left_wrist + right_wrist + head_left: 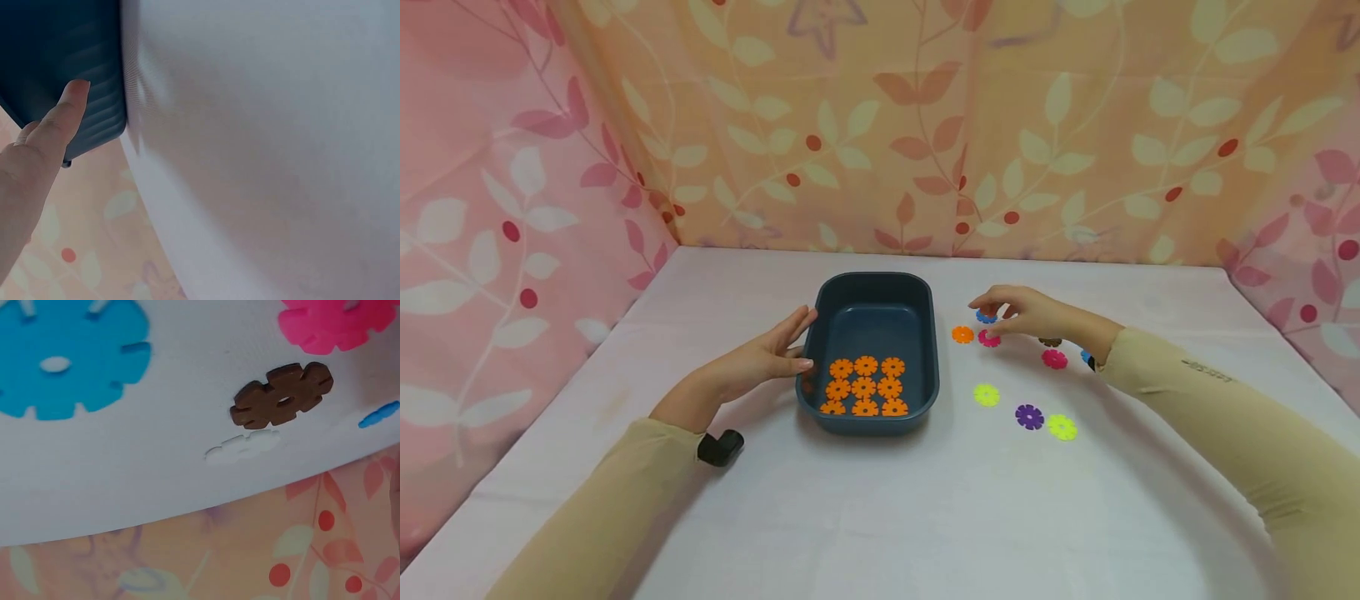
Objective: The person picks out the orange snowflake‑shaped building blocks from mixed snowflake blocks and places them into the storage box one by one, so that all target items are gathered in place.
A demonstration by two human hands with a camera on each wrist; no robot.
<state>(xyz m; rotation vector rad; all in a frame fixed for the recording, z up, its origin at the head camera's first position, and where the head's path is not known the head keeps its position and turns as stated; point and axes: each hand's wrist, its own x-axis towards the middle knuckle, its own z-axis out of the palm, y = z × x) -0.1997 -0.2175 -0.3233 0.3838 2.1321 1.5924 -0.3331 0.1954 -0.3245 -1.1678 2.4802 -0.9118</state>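
Observation:
A dark blue rectangular tub (872, 427) stands mid-table with several orange flower-shaped discs (864, 387) laid in rows at its near end. My left hand (760, 357) is at the tub's left side; its fingers reach along the outer wall and the thumb lies by the rim. One straight finger (65, 115) shows against the ribbed tub wall (103, 106) in the left wrist view. Right of the tub, my right hand (1026, 310) hovers low over a blue disc (987, 317) and a pink disc (989, 338), fingertips bent down and apart from the thumb. An orange disc (962, 334) lies beside them.
Right of the tub lie loose yellow-green discs (987, 395), a purple disc (1029, 417) and another pink disc (1055, 359). A brown disc (282, 397), a white disc (242, 447) and a large-looking blue disc (75, 369) show in the right wrist view. Patterned cloth (925, 167) walls the table.

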